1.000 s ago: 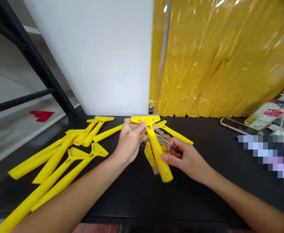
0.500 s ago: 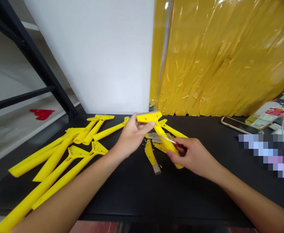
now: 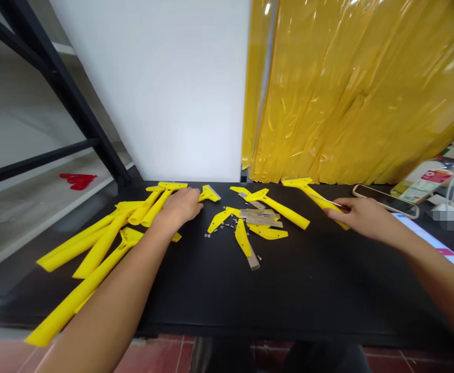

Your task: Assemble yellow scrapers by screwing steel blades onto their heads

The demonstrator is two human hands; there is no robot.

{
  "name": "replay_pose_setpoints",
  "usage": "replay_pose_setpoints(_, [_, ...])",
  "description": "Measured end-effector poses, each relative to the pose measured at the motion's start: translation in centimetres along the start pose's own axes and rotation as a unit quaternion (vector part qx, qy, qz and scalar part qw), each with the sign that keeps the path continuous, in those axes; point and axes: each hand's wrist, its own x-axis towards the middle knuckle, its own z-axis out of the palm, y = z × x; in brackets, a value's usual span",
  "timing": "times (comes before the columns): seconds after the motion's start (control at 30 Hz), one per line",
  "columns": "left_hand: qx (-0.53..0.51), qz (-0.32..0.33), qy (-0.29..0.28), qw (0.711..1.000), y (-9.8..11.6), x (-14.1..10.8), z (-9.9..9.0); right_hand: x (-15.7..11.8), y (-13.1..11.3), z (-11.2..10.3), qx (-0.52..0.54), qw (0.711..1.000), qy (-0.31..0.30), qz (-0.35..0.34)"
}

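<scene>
Well, the right hand (image 3: 361, 215) grips a slim screwdriver (image 3: 339, 205) across a yellow scraper (image 3: 296, 182) right on the counter (image 3: 219, 300). The left hand (image 3: 182, 204) partly covers another scraper (image 3: 209, 194), its hold hidden; avoiding the blade (image 3: 215, 192) seems wise.

Glare streaks the glossy yellow plastic sheeting (image 3: 351, 98); the flat black surface (image 3: 308, 295) is dim; the view's edges seem stretched.

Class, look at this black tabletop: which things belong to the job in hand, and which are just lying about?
Probably part of the job:
thin tool in the right hand
yellow scrapers
loose yellow plates
grey strips
small screws

Seemingly just lying about:
phone
bottle
red object on the shelf
</scene>
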Motion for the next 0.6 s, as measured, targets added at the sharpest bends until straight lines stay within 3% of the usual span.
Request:
replay_pose_setpoints(0.13, [0.013,0.016,0.006,1.0,0.3,0.0,0.3,0.4,1.9,1.2,0.003,0.997,-0.081,-0.002])
replay_pose_setpoints(0.33, [0.03,0.041,0.042,0.998,1.2,-1.8,-1.9,0.0,2.5,2.2,-0.019,0.995,-0.099,0.009])
replay_pose_setpoints(0.5, [0.038,0.008,-0.049,0.998,-0.1,-3.8,-4.8,-0.2,2.2,2.5,-0.038,0.995,-0.088,0.02])
replay_pose_setpoints(0.6, [0.025,-0.04,-0.054,0.997,-1.7,-6.2,-5.1,-0.4,2.3,2.8,-0.048,0.995,-0.083,0.025])
